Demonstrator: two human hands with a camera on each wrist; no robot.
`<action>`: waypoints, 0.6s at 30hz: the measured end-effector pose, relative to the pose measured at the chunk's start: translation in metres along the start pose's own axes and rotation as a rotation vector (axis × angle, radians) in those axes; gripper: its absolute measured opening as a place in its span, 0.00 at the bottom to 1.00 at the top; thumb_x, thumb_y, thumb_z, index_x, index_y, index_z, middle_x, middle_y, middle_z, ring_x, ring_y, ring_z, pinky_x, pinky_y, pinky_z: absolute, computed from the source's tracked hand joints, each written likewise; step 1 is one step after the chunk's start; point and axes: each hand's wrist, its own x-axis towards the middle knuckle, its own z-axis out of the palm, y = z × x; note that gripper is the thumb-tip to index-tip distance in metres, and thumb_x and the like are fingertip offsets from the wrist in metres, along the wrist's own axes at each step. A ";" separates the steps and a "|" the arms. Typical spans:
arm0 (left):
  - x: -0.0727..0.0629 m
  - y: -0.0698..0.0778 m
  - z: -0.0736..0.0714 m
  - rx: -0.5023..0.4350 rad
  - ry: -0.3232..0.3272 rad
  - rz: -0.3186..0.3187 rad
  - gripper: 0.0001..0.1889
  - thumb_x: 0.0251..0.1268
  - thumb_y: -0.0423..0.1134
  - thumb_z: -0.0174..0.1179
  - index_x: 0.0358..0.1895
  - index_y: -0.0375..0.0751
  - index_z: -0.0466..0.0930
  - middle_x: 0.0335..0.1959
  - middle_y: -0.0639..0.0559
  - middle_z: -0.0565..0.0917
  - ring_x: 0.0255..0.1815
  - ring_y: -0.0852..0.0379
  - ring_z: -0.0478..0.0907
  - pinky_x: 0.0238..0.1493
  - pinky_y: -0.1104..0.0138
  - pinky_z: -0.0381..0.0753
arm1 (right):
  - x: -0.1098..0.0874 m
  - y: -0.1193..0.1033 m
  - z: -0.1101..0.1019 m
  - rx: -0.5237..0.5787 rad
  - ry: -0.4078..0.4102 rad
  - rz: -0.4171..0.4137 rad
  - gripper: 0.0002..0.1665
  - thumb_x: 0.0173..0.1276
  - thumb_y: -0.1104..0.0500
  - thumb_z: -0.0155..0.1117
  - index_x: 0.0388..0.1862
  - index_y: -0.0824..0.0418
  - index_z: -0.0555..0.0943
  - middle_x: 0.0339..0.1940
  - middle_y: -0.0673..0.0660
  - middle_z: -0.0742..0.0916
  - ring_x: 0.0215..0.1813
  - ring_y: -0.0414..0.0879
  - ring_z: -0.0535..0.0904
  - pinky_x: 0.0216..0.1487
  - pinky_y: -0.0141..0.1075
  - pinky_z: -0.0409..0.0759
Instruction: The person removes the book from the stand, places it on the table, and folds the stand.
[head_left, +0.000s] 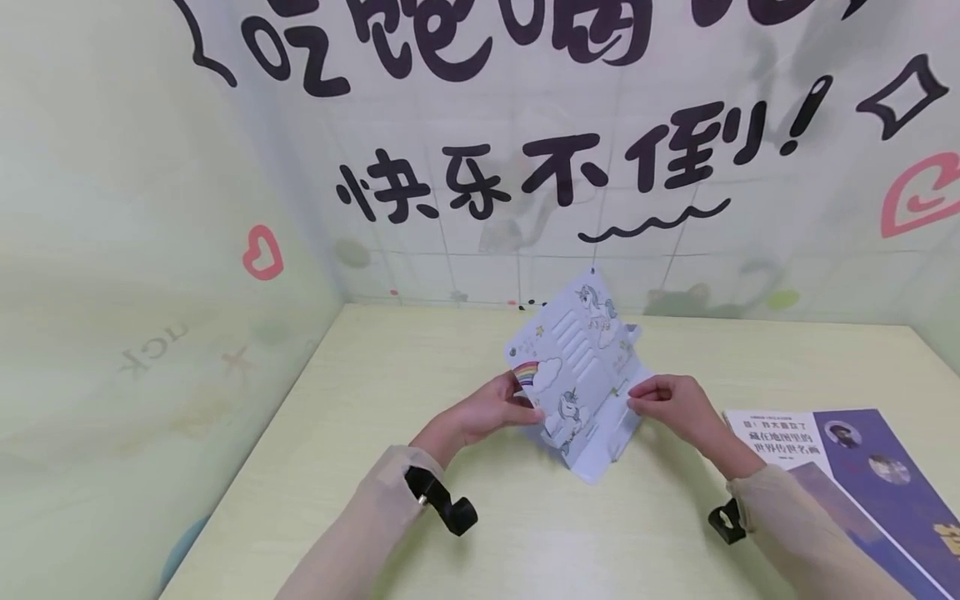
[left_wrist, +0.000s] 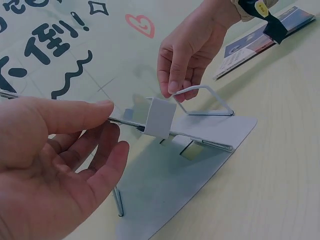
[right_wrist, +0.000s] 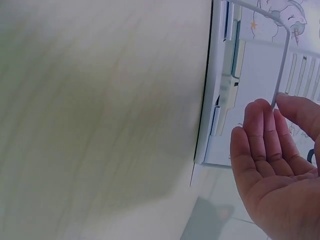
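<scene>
A white metal book stand printed with unicorns, a rainbow and stars stands tilted on the table, its slotted panel leaning back over a flat base. My left hand pinches the panel's left edge between thumb and fingers. On the other side, my right hand pinches a thin white wire bracket at the stand's front between thumb and fingertips. The left wrist view shows the stand's back, with a white square tab near the left fingertips and the base below.
Books with purple and white covers lie at the right of the table, beside my right forearm. Behind the stand rises a printed backdrop with large black characters. Another light panel borders the left side.
</scene>
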 end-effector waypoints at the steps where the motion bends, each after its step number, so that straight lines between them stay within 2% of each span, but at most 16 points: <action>1: 0.000 0.000 0.001 0.011 -0.002 0.006 0.27 0.57 0.23 0.57 0.61 0.36 0.63 0.49 0.43 0.77 0.47 0.52 0.75 0.52 0.62 0.73 | 0.001 0.000 0.000 0.000 -0.001 0.002 0.15 0.58 0.63 0.66 0.38 0.74 0.80 0.28 0.57 0.85 0.31 0.42 0.78 0.31 0.29 0.75; 10: -0.004 -0.002 0.010 0.051 -0.044 0.021 0.29 0.52 0.23 0.60 0.59 0.37 0.63 0.47 0.44 0.79 0.46 0.53 0.75 0.52 0.63 0.71 | 0.007 -0.003 0.000 0.004 -0.013 -0.016 0.15 0.58 0.65 0.65 0.40 0.77 0.79 0.28 0.57 0.84 0.30 0.41 0.78 0.31 0.28 0.76; 14: -0.005 -0.002 0.015 0.063 -0.100 0.025 0.30 0.52 0.23 0.61 0.60 0.39 0.62 0.49 0.44 0.78 0.48 0.54 0.74 0.54 0.64 0.69 | 0.009 -0.005 -0.001 -0.007 -0.022 -0.017 0.15 0.58 0.67 0.64 0.41 0.77 0.78 0.28 0.57 0.84 0.31 0.41 0.77 0.30 0.29 0.76; 18: -0.007 0.001 0.022 0.102 -0.143 0.013 0.27 0.54 0.24 0.60 0.58 0.37 0.64 0.49 0.46 0.78 0.47 0.56 0.74 0.53 0.66 0.70 | 0.012 -0.007 -0.001 -0.020 -0.023 -0.020 0.15 0.57 0.67 0.64 0.42 0.77 0.78 0.29 0.58 0.84 0.31 0.40 0.77 0.30 0.29 0.75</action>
